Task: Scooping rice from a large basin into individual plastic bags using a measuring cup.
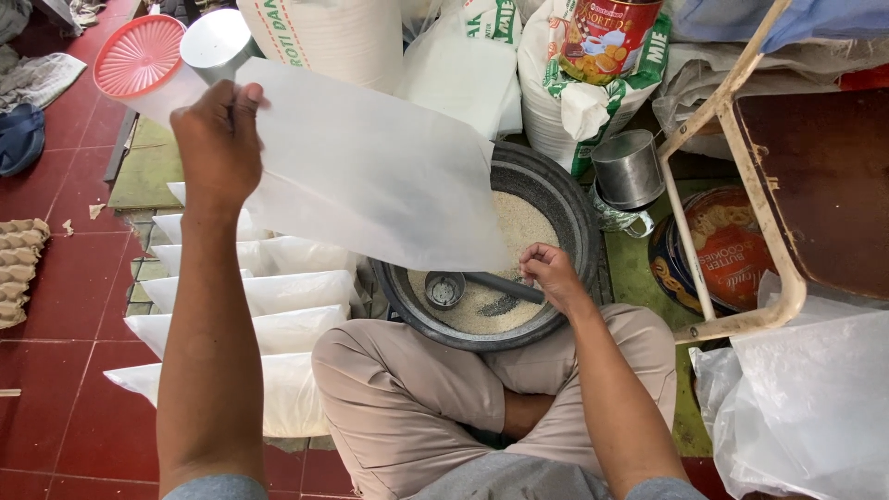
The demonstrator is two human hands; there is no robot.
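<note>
Plastic bag (370,167) pinched in raised left hand (218,139); right hand (553,273) fingers closed on scoop handle (500,287), probably, over grain basin (565,199).

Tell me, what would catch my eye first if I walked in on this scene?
Probably the big clear plastic bag that the left hand holds up in the middle of the view. Just below it, the right hand grips a dark scoop handle in a round grey basin of pale grain. On the red floor to the left lies a row of filled bags.
</note>
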